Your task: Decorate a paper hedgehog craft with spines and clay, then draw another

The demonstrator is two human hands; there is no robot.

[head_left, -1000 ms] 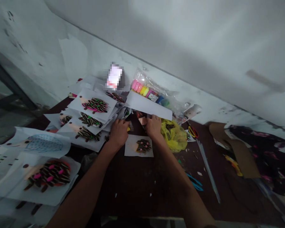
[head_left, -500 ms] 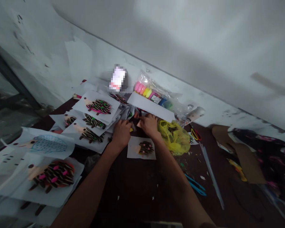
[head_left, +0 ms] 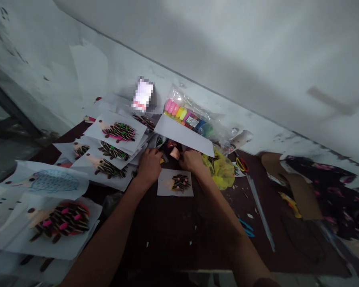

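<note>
My left hand [head_left: 150,164] rests at the right edge of the paper pile, fingers curled. A small yellow object [head_left: 162,160] shows at its fingertips, too small to name. My right hand [head_left: 192,160] is closed low over the table, beside the yellow plastic bag [head_left: 223,171]; what its fingers hold, if anything, is hidden. Between both hands lies a small tan, shiny piece [head_left: 175,154], just apart from the right fingers. Closer to me, a white card [head_left: 164,190] bears a hedgehog with dark strip spines and pink dots.
Stacked hedgehog pictures [head_left: 92,131] cover the left side. Behind the hands are a white paper strip [head_left: 184,135] and a clear bag of coloured clay [head_left: 182,114]. To the right lie scissors [head_left: 242,164], blue-handled tool [head_left: 247,228], clear sticks [head_left: 260,213] and cardboard [head_left: 305,195].
My right hand has drawn back rightward from the tan piece, which now shows more fully. My left hand stays near the same spot. The whole view has shifted slightly.
</note>
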